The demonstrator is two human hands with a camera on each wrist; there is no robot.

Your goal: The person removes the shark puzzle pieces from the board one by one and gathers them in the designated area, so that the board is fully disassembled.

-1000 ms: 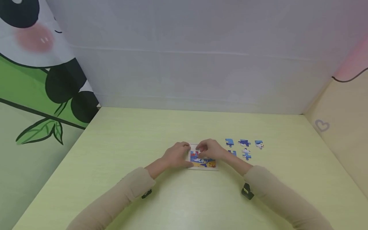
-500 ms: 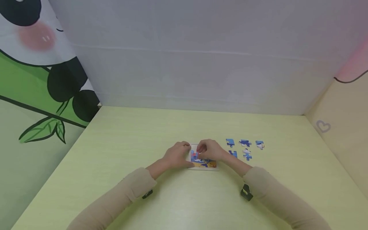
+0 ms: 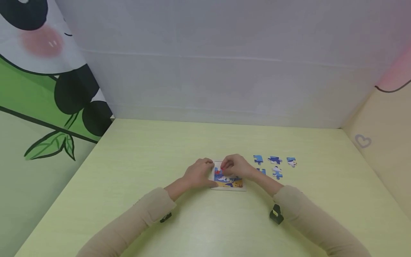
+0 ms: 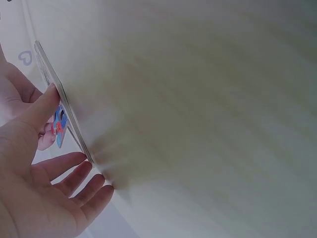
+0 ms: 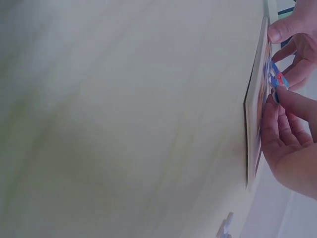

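A shallow jigsaw puzzle tray [image 3: 228, 189] with a pale rim lies flat on the table. Blue and orange sea pictures fill its lower part. My left hand [image 3: 199, 174] holds the tray's left side, thumb at the near corner and fingertips at the far one. Over the tray, my right hand [image 3: 238, 166] pinches a blue and red puzzle piece [image 5: 280, 79] between thumb and fingers. That piece [image 4: 60, 125] stands tilted up from the tray in the left wrist view. The right hand covers the tray's upper right part.
To the right of the tray lie several loose puzzle pieces, among them a blue one [image 3: 258, 159], a dark blue one [image 3: 275, 160] and a blue and white one [image 3: 277, 172]. The pale table [image 3: 160, 142] meets a grey wall cloth [image 3: 224, 89] behind.
The right hand shifts and tilts the blue and red puzzle piece slightly over the tray's left part. The left hand stays at the tray's side, and the loose pieces stay put.
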